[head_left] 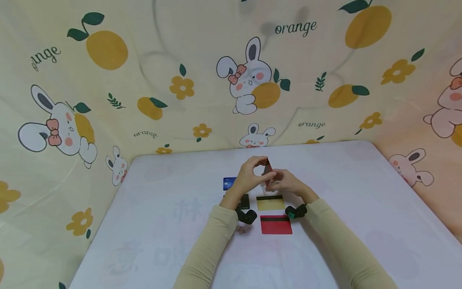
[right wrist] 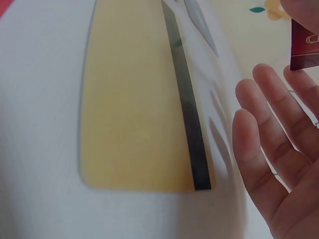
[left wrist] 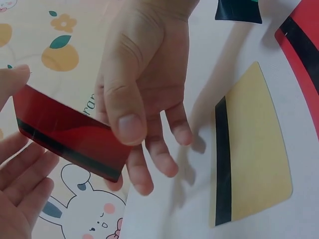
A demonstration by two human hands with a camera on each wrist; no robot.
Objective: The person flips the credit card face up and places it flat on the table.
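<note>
Above the far part of the table, both hands hold a dark red bank card (head_left: 267, 167) with a black stripe. My left hand (head_left: 248, 176) pinches one end between thumb and fingers. In the left wrist view my right hand (left wrist: 142, 84) has its thumb on the other end of the card (left wrist: 75, 132), with fingers behind it; its other fingers are spread. The right wrist view shows only a corner of this card (right wrist: 303, 52). Below the hands a gold card (head_left: 270, 204) lies with its black stripe up. Nearer me is a bright red card (head_left: 276, 225), stripe side up.
A blue card (head_left: 228, 184) and a black card (head_left: 244, 201) lie left of the gold one, both partly hidden by the left hand and forearm. The white table (head_left: 151, 224) ends at a cloth backdrop (head_left: 202, 48) printed with rabbits and oranges.
</note>
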